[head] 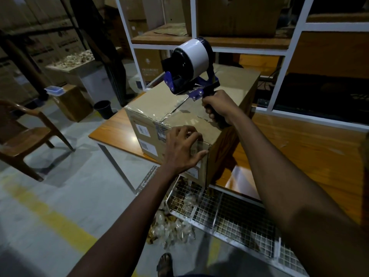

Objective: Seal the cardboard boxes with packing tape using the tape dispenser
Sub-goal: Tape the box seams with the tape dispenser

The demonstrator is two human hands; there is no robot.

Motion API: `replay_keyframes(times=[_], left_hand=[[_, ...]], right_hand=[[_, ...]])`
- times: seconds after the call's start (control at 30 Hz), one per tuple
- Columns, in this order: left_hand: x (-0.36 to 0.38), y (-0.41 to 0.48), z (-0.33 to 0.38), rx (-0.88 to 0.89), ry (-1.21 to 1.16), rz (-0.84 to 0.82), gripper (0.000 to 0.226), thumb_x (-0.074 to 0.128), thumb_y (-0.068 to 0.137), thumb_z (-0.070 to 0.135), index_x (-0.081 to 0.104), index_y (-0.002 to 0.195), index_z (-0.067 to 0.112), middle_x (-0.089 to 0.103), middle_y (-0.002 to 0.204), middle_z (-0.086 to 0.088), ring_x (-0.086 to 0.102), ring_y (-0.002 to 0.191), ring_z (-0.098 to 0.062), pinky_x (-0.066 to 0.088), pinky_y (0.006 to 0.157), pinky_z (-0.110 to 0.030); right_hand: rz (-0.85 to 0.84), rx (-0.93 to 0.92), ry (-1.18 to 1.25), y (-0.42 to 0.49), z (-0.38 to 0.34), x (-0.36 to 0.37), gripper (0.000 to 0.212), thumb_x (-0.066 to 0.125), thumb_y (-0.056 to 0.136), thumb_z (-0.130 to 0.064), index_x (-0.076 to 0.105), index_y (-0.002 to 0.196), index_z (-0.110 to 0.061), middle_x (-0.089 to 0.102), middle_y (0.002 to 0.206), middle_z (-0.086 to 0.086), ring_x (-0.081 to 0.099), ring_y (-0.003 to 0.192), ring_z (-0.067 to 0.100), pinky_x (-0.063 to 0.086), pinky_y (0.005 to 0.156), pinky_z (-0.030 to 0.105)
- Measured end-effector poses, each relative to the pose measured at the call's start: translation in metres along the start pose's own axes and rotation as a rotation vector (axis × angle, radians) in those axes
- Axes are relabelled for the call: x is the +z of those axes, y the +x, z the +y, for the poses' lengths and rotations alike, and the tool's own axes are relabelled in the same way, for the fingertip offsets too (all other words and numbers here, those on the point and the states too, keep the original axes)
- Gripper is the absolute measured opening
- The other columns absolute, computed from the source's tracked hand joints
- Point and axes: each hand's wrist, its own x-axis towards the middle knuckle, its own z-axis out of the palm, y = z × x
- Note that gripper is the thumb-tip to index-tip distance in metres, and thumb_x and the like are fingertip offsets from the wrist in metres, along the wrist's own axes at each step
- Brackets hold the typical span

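Note:
A brown cardboard box [159,104] stands on the wooden table [115,130], its top flaps closed and clear tape shining along the seam. My right hand [217,105] grips the black handle of a blue tape dispenser [189,64], which carries a white tape roll and is lifted just above the box top. My left hand [184,146] presses flat, fingers spread, on the near top corner of the box, over the tape end that folds down the side. White labels show on the box's front face.
A white-framed shelf [287,50] with more cardboard boxes rises behind the table. A wire basket [229,212] of plastic-wrapped items sits under the table edge. A brown plastic chair [30,134] stands left, a black cup [102,108] and a small box on the floor beyond.

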Motion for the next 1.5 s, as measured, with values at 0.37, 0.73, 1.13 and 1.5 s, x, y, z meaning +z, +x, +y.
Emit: replay_keyframes(times=[0.37, 0.73, 1.13, 1.5], left_hand=[[0.000, 0.013, -0.010, 0.009, 0.002, -0.035, 0.054, 0.063, 0.076, 0.069, 0.066, 0.090, 0.017, 0.060, 0.102, -0.006, 0.050, 0.088, -0.028, 0.045, 0.070, -0.042], [0.016, 0.001, 0.029, -0.256, 0.199, 0.041, 0.051, 0.063, 0.065, 0.061, 0.056, 0.091, 0.017, 0.052, 0.097, -0.010, 0.043, 0.095, -0.027, 0.037, 0.080, -0.043], [0.011, 0.006, 0.033, -0.326, 0.193, -0.024, 0.061, 0.065, 0.066, 0.070, 0.051, 0.094, 0.018, 0.045, 0.095, -0.006, 0.044, 0.087, -0.024, 0.037, 0.081, -0.041], [0.003, 0.014, 0.049, -0.326, 0.245, -0.099, 0.058, 0.071, 0.063, 0.066, 0.054, 0.099, 0.024, 0.046, 0.100, -0.006, 0.044, 0.092, -0.025, 0.037, 0.079, -0.039]], right_hand=[[0.002, 0.004, 0.013, 0.000, 0.001, 0.000, 0.011, 0.058, 0.086, -0.016, 0.054, 0.076, -0.012, 0.047, 0.059, 0.004, 0.042, 0.048, 0.018, 0.032, 0.051, 0.032], [0.035, 0.012, 0.004, 0.001, 0.000, 0.002, 0.010, 0.060, 0.084, -0.017, 0.055, 0.076, -0.013, 0.049, 0.058, 0.004, 0.043, 0.047, 0.018, 0.033, 0.051, 0.032], [0.082, 0.012, 0.013, -0.006, -0.002, 0.004, 0.013, 0.059, 0.082, -0.014, 0.052, 0.071, -0.012, 0.047, 0.055, 0.003, 0.039, 0.048, 0.019, 0.033, 0.052, 0.034], [0.166, 0.014, 0.079, -0.018, -0.005, 0.006, 0.017, 0.059, 0.082, -0.013, 0.049, 0.068, -0.013, 0.045, 0.053, 0.003, 0.038, 0.043, 0.018, 0.032, 0.049, 0.032]])
